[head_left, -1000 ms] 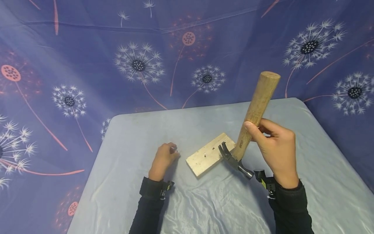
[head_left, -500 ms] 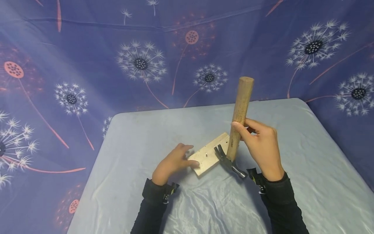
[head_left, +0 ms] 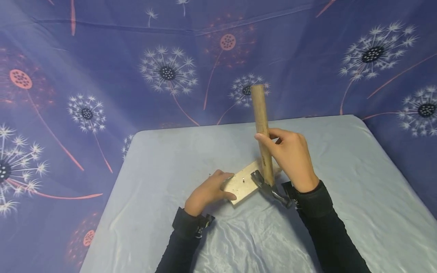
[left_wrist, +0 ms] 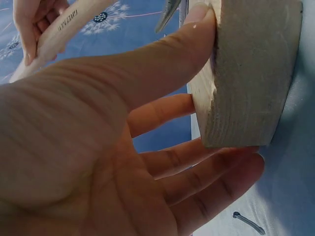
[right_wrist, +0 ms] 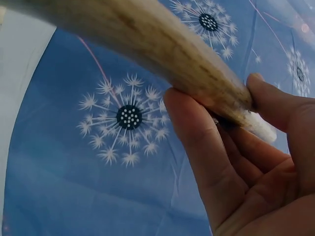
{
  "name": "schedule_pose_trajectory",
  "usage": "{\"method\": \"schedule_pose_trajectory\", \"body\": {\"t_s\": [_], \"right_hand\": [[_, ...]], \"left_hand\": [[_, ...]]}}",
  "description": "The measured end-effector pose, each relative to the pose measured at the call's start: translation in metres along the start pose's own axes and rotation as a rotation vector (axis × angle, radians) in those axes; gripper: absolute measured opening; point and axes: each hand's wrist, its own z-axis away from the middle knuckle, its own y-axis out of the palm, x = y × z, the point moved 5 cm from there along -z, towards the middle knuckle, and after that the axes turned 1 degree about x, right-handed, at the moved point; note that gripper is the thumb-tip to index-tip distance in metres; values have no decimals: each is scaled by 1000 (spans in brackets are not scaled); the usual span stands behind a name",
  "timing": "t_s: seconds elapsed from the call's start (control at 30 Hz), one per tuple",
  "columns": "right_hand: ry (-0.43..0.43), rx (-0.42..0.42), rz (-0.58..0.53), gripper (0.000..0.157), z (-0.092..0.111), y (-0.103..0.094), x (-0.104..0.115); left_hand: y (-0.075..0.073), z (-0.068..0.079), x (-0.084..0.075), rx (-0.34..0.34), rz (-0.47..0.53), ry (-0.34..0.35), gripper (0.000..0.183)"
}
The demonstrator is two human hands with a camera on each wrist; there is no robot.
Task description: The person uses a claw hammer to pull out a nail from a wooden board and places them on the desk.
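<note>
My left hand [head_left: 211,192] grips the left end of a pale wooden block [head_left: 243,189], thumb on its near side and fingers at its end and far side. The left wrist view shows the thumb pressed on the block's edge. A small nail [head_left: 243,180] sticks up from the top face. My right hand [head_left: 290,153] pinches the wooden handle of a claw hammer [head_left: 260,108] between thumb and fingers. The handle points up, and the metal head hangs low over the block's near right side, claw toward the nail. The handle hides part of the block's right end.
A bent nail [left_wrist: 248,222] lies on the cloth beside the left fingers in the left wrist view. A pale blue satin cloth [head_left: 164,151] covers the table. Behind it hangs a blue curtain [head_left: 119,57] with dandelion prints.
My left hand has moved right from the cloth and taken hold of the block. The right hand has carried the hammer left, and its handle has swung from leaning right to leaning slightly left.
</note>
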Motion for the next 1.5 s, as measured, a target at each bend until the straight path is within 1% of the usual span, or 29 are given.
{"method": "schedule_pose_trajectory", "body": {"t_s": [0.13,0.3,0.57,0.73,0.9,1.0,1.17,1.5], "right_hand": [[9,41,21,36,-9,6,1],[22,82,17,40,-18,12,1],[27,104,-6,40,-27,22,1],[20,116,-5,42,-29,24,1],[10,72,18,42,-29,21,4],[-10,44,19,42,-28,20,8],[-29,31,-5,42,-22,19,11],[-18,10,-43,41,-16,19,12]], "left_hand": [[0,0,-1,-5,-1,14,80],[0,0,-1,-4,0,-7,81],[0,0,-1,-8,7,-20,80],[0,0,-1,0,-2,-11,80],[-1,2,-1,1,-19,-5,79],[-1,3,-1,3,-18,-14,79],[-1,3,-2,10,-10,-36,80],[-1,1,2,-12,12,-74,81]]}}
